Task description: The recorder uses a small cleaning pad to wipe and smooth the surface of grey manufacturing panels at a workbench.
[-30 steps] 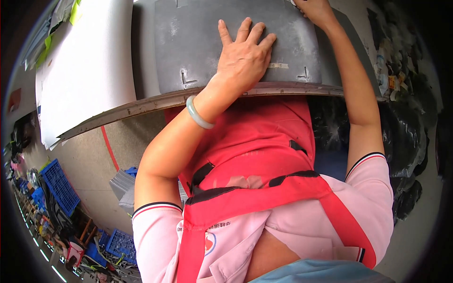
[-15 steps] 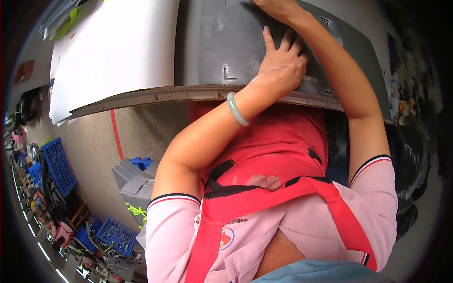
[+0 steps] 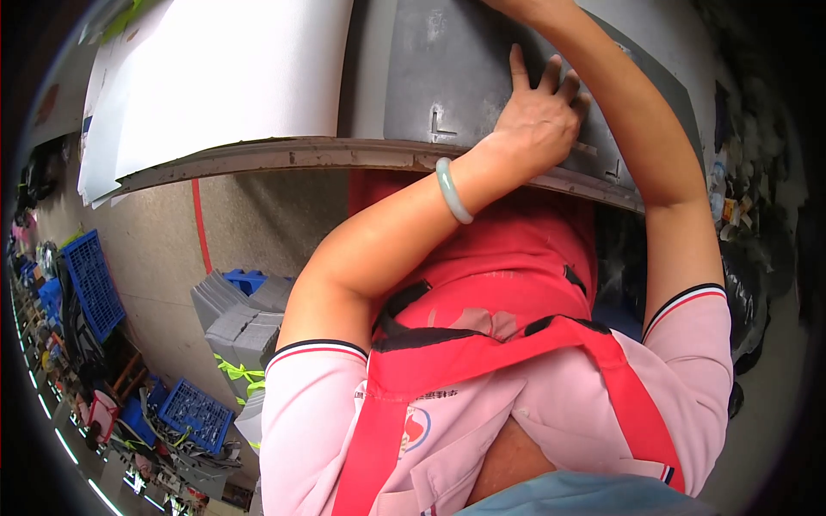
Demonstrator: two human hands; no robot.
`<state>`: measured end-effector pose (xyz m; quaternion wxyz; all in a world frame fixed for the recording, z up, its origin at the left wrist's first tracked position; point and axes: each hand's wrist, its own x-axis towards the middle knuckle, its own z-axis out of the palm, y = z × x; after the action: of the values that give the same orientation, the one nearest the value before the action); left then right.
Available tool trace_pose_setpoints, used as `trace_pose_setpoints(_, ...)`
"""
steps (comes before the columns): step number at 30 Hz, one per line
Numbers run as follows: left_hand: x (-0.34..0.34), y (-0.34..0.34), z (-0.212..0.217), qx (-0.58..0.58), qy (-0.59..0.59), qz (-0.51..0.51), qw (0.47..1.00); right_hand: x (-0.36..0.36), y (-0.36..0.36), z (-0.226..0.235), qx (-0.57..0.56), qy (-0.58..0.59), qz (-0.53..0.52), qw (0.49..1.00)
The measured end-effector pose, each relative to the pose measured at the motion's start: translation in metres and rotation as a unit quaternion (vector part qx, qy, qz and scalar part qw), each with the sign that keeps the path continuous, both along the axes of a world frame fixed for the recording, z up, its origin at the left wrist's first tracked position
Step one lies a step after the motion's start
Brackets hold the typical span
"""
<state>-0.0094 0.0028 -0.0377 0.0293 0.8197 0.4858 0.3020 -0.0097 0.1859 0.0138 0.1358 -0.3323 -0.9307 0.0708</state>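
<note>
Item under the hands: one dark grey panel (image 3: 434, 64), lying flat on the worktop (image 3: 284, 159), to the right of the white sheeting (image 3: 224, 77), its near edge close to the worktop's near rim.

State of hands: the left hand (image 3: 544, 120) is laid on the panel with its fingers spread wide, palm down, gripping nothing. The right hand (image 3: 520, 7) is at the far limit of the view, beyond the left hand, and mostly cut off; whether it holds anything cannot be told.

Handling, by judgement: the panel appears thin, fairly stiff and of modest weight. Its surface looks smooth, scuffed with pale dust, and likely to slide under a light touch; a spread palm should steady it. It does not look fragile, though the corners by the cut-outs may be weaker. The soundest hold is by opposite plain edges, clear of the openings.

Count:
- Panel: one; a dark surface also shows at its right, and whether that is a separate sheet is unclear.
- L-shaped cut-outs along the near edge: two, one near left (image 3: 441, 125), one near right (image 3: 613, 170).
- Pale tape strip (image 3: 585, 149): one, just beside the left hand.
- White sheeting: layered at its left edge; number not determinable.
- Bangle (image 3: 451, 191): one, on the left wrist.
- Blue lattice crates (image 3: 93, 284): two clearly visible, on the left.
</note>
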Motion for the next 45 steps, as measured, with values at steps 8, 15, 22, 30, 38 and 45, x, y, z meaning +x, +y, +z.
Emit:
trace_pose_setpoints(8, -0.003, -0.002, 0.003, -0.016, 0.008, -0.011, 1.0, 0.004, -0.023, 0.01, -0.249, 0.174, -0.134, 0.943)
trace_pose_setpoints(15, 0.001, 0.0, 0.002, 0.008, -0.012, -0.017, 1.0, -0.003, -0.008, -0.001, -0.294, 0.176, -0.185, 0.921)
trace_pose_setpoints(22, 0.004, -0.003, -0.008, 0.011, 0.016, 0.001, 1.0, 0.002, -0.082, 0.027, -0.409, 0.11, -0.164, 0.891)
trace_pose_setpoints(30, -0.002, -0.004, -0.011, 0.043, -0.036, -0.007, 0.998, 0.009, -0.162, 0.027, -0.424, 0.038, -0.091, 0.9)
trace_pose_setpoints(38, -0.003, -0.003, -0.019, 0.063, -0.028, 0.011, 0.998, 0.013, -0.166, 0.027, -0.42, 0.006, 0.01, 0.908)
trace_pose_setpoints(45, 0.002, 0.0, -0.014, 0.01, 0.024, 0.0, 1.0, 0.031, -0.177, 0.012, -0.14, 0.043, 0.084, 0.986)
